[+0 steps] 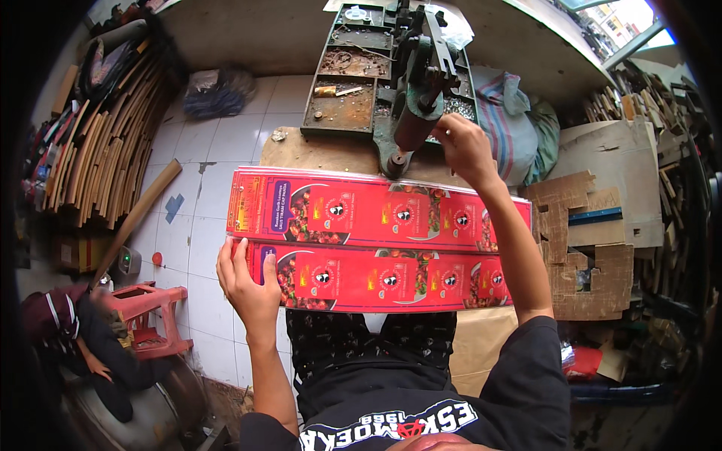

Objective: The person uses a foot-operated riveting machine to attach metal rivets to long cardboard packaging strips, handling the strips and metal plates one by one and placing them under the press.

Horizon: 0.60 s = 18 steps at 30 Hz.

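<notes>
"Above the lap (368,334)?"

"Red printed panels (359,218), their left edge under the loosely spread left hand (252,289)."

"Beyond?"

"Right hand (468,150), fingers curled beside the green press (415,128) on the worktop (312,154); I cannot tell whether it holds anything."

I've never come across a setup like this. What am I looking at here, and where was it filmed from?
There is no robot: these are a person's bare hands, seen by a wide fisheye camera worn on the head, which bends straight edges. Two long red printed strips lie across the near side of the tan table. The left hand rests at the nearer strip's left end. The right hand is beside a dark green metal machine; whether it holds anything is unclear. A compartmented tray of small pieces flanks the machine.
</notes>
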Each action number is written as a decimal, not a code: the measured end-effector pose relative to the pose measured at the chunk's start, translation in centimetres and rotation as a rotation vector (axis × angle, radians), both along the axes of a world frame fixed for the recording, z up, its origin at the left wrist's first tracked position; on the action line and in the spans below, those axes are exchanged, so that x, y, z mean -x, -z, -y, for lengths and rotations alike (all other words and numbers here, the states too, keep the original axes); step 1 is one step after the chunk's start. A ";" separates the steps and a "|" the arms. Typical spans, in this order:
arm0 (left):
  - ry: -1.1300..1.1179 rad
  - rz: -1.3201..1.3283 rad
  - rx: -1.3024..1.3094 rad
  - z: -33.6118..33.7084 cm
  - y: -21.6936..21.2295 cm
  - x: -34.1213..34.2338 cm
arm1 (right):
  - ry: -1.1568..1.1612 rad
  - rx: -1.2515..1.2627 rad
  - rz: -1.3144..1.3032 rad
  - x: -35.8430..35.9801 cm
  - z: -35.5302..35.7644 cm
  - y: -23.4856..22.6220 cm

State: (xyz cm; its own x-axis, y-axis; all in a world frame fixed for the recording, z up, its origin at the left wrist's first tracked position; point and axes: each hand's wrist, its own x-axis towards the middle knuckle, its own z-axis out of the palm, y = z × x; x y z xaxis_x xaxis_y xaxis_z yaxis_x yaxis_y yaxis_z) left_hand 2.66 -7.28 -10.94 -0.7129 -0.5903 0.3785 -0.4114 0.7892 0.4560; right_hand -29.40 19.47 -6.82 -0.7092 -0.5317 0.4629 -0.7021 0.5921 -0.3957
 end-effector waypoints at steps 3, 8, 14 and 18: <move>0.005 -0.006 -0.002 0.1 0.0 0.0 | -0.172 0.034 0.097 -2.7 1.3 0.5; 0.012 -0.012 -0.002 0.0 -0.4 0.1 | -0.184 0.073 0.065 -4.3 2.4 0.5; -0.023 -0.090 -0.079 0.7 -0.3 -0.4 | -0.152 0.105 0.022 -6.2 0.9 -0.4; -0.164 -0.017 -0.129 1.4 -1.1 -1.3 | 0.144 -0.011 0.098 -11.3 -5.1 -2.0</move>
